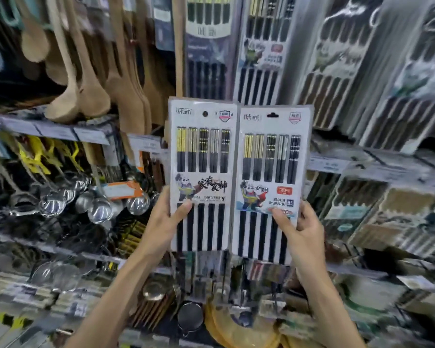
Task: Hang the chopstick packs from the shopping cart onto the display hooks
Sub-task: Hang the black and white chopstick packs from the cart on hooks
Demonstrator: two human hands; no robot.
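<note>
Crowded shop shelves fill the background, wooden spatulas (86,79) upper left, hung chopstick packs (259,46) above. Centre frame, left hand (166,217) pinches the white round-holed chopstick pack (201,156); right hand (301,227) pinches the white slot-holed chopstick pack (271,177). Best lift one at a time, lining its hole squarely onto a hook.

Left pack (202,114) showed white card, black chopsticks (203,163), gold and silver banded tops. Right pack (269,121), beside it, matched, plus red label (284,190). Spatulas (91,96) above-left were tan; ladles (99,209) left, silver.
</note>
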